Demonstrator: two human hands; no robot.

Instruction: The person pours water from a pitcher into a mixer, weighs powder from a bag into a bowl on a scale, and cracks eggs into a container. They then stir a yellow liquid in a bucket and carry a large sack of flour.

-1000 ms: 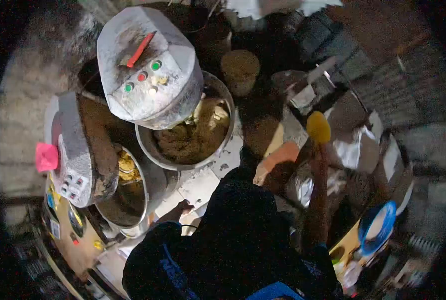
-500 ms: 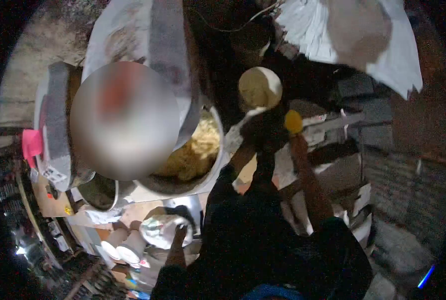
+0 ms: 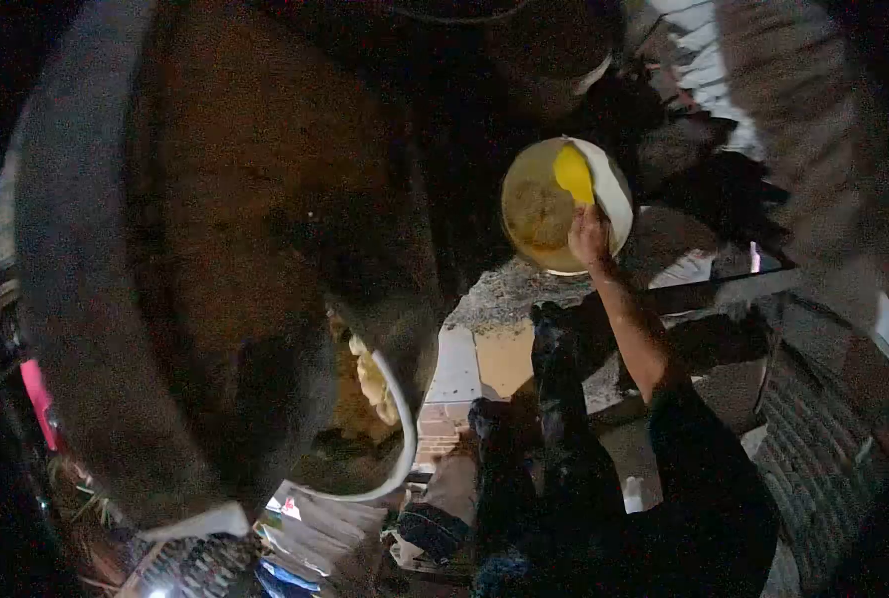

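My right hand [image 3: 590,237] grips a yellow scoop [image 3: 573,171], with its wide end tilted up over a round pale bucket [image 3: 622,204]. Tan, grainy-looking material [image 3: 541,209] fills part of that bucket, and my fingers are at its right side. My left hand is out of sight. Left of my legs [image 3: 559,399], a large white-rimmed tub [image 3: 408,453] shows partly, with pale yellow lumps [image 3: 369,384] inside. Much of the tub is hidden behind a big dark curved body.
That big dark brown and grey curved body [image 3: 235,199] fills the left side, close to me. Corrugated sheeting [image 3: 838,458] lies at the lower right. A beam-like edge [image 3: 724,291] runs right of the bucket. A pink object [image 3: 38,399] shows at the far left.
My right hand has carried the yellow scoop up and over the bucket. My left hand, earlier at a pale bag, has left the view. The dark body now looms larger.
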